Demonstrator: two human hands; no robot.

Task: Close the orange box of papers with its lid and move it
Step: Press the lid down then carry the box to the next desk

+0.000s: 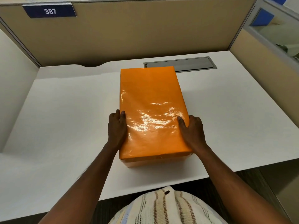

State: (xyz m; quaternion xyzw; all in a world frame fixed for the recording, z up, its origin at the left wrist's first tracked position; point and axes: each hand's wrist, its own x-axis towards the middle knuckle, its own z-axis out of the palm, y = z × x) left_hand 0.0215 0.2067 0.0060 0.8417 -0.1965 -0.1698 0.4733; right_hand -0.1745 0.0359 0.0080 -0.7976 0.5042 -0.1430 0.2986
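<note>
The orange box (152,110) stands mid-table (64,110), lid (145,88) seated. Left hand (116,128) and right hand (192,131) clamp its near sides, fingers wrapped out of sight, thumbs on top. Lift evenly; support the base, since the lid may slip off.

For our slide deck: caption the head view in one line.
Both hands, left hand and right hand, grip the lidded orange box on the white desk.
</note>
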